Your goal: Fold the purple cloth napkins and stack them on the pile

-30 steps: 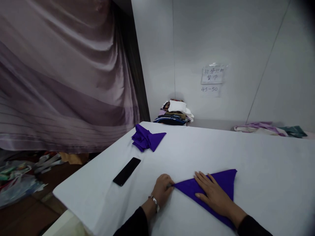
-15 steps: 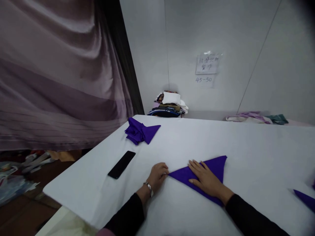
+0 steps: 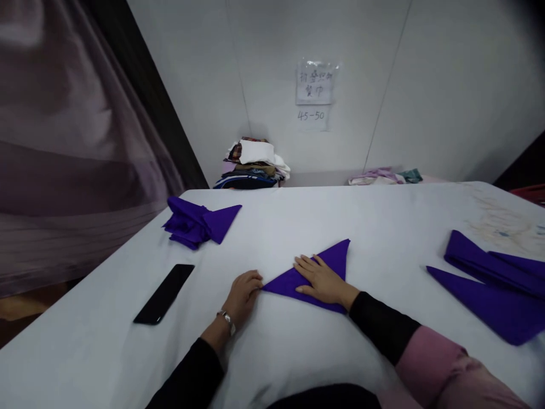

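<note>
A purple cloth folded into a triangle lies flat on the white-covered table. My left hand, with a silver watch at the wrist, pinches the cloth's left tip between closed fingers. Flat on the middle of the cloth rests my right hand, fingers spread and thumb apart, gripping nothing. The cloth's top corner points up and right, beyond my right hand.
A bunched purple cloth lies at the back left, with a black phone nearer me. More folded purple cloths lie at the right. Stacked clothes stand behind the table, below a paper sign.
The view has turned to the right, so the table's things appear farther left and more of the right-hand cloths shows. Both hands keep their places on the triangle.
</note>
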`<state>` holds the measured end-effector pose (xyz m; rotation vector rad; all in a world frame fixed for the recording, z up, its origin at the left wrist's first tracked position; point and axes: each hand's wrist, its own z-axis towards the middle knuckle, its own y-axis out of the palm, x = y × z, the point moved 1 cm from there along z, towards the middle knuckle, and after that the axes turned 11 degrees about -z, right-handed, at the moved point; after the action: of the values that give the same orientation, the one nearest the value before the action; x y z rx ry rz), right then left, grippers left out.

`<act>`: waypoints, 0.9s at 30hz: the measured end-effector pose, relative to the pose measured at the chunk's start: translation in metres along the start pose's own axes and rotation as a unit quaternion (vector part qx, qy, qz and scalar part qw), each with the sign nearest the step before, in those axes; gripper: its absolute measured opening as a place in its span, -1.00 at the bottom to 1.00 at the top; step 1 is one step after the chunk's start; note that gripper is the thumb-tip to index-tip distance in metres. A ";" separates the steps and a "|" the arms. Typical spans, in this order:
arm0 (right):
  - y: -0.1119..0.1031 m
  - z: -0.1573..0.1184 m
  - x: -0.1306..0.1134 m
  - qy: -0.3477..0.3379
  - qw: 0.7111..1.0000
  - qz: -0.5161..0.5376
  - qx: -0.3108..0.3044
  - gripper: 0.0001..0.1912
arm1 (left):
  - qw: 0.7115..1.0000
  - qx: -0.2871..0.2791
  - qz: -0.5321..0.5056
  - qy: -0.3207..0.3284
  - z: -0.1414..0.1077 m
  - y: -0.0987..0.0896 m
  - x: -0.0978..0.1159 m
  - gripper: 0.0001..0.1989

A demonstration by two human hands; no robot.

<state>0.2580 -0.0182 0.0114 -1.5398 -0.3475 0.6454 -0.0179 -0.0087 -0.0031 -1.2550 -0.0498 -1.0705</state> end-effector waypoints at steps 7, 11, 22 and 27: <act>0.000 0.000 0.001 -0.004 1.000 -0.001 0.009 -0.22 | 0.997 -0.022 0.079 0.000 0.001 -0.008 0.006 -0.76; -0.001 0.000 0.000 -0.003 1.000 0.000 0.008 -0.21 | 0.991 0.022 0.130 -0.020 0.009 -0.010 0.016 -0.75; 0.000 0.001 -0.001 -0.005 1.000 -0.005 0.017 -0.24 | 0.977 -0.164 0.135 0.012 0.033 0.068 0.066 -0.24; 0.001 -0.001 0.008 -0.009 1.000 -0.003 0.018 -0.22 | 0.974 -0.170 0.149 0.008 0.027 0.071 0.056 -0.21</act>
<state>0.2650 -0.0141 0.0093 -1.4998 -0.3517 0.6571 0.0742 -0.0279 -0.0133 -1.5048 0.3397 -0.8478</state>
